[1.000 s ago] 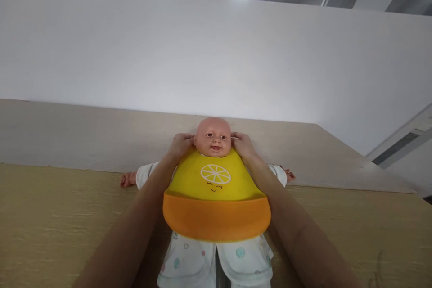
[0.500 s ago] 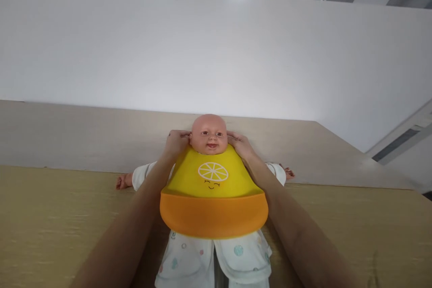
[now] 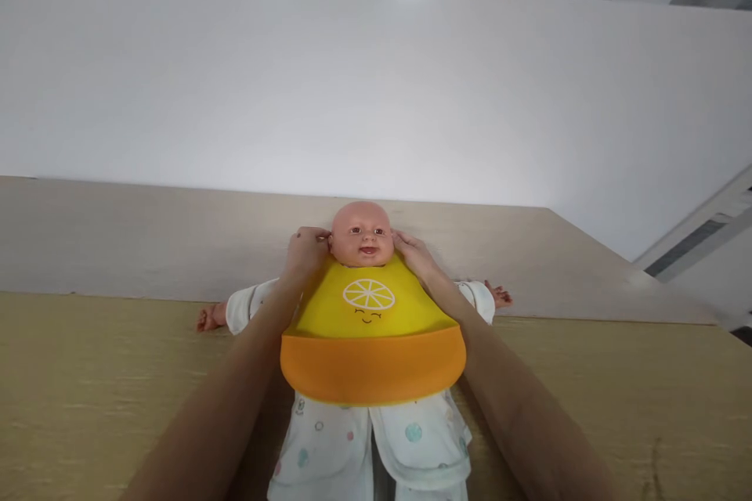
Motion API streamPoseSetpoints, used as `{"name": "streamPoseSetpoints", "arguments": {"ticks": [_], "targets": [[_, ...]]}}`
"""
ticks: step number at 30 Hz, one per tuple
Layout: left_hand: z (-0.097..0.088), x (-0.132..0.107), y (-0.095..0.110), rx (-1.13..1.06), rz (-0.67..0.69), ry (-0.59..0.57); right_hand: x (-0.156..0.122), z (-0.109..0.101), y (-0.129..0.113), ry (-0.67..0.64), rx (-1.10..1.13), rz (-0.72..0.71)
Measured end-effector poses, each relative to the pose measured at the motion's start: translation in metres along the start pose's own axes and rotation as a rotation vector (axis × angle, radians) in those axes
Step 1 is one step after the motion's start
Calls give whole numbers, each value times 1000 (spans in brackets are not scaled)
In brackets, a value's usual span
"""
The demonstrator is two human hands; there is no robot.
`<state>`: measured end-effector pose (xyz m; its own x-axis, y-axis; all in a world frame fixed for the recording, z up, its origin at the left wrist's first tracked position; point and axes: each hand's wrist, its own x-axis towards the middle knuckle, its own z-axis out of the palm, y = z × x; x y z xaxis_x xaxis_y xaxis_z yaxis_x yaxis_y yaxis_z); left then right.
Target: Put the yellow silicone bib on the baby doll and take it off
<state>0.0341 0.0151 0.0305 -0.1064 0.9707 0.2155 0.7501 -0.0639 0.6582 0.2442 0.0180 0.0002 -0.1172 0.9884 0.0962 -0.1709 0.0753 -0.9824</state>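
A baby doll (image 3: 360, 215) in white patterned clothes lies face up, its arms spread wide. Over its chest is a yellow bib (image 3: 369, 322) with a citrus slice and a smiling face printed on it. The bib's orange catch pocket (image 3: 374, 368) crosses the doll's belly. My left hand (image 3: 306, 252) is at the left side of the doll's neck, fingers bent in at the bib's upper edge. On the other side, my right hand (image 3: 416, 255) reaches behind the neck at the bib's edge. The fingertips of both hands and the bib's neck ends are hidden behind the head.
The doll lies across a wood-grain tabletop (image 3: 129, 383) and a paler strip (image 3: 146, 243) behind it. A white partition (image 3: 376, 86) rises at the back. The table's right edge slants away toward the right.
The doll's head has tilted slightly and shifted a little left. The bib's pocket edge has risen a little. Both hands stay at the neck, the right one slightly further in.
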Motion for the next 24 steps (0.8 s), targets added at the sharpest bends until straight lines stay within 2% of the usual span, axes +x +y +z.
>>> {"name": "streamPoseSetpoints", "arguments": {"ticks": [8, 14, 24], "targets": [[5, -4, 2, 162, -10, -9, 1, -1, 4, 88, -90, 1], [8, -4, -2, 211, 47, -69, 3, -3, 7, 107, -159, 7], [16, 1, -12, 170, 24, -133, 4, -3, 7, 114, -305, -7]]}}
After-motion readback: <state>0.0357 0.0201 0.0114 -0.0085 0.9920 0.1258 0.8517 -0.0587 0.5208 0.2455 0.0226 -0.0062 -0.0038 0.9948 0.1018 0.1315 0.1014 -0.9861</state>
